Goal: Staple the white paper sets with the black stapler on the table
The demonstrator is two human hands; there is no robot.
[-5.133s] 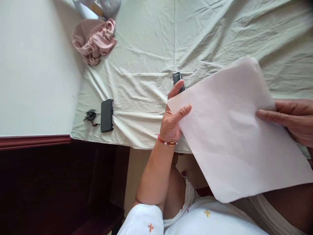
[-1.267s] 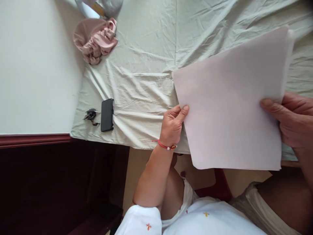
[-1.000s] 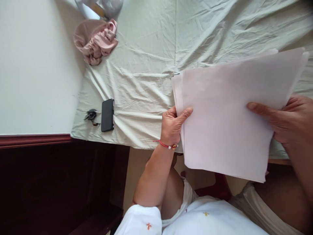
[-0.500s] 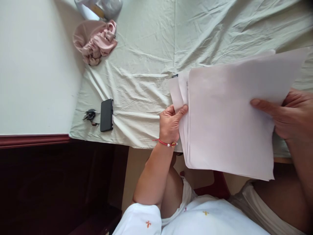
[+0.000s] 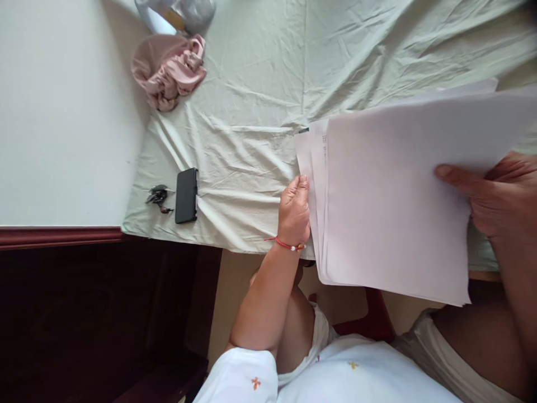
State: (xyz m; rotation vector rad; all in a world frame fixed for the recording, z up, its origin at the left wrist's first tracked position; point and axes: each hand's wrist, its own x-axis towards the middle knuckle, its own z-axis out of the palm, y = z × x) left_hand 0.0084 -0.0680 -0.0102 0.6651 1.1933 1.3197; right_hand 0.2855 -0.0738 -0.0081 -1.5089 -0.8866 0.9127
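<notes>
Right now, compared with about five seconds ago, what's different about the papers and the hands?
The papers have turned straighter and fanned out at the left, covering all but a sliver of a dark object. The left hand has shifted its thumb from their top to their outer edge; its grip there is unclear. The right hand still holds them; the black case and pink cloth stayed put.

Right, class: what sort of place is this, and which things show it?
Probably a room in a home: a wrinkled pale green cloth covers the surface, with crumpled pink fabric and apparently a black phone lying on it.
</notes>
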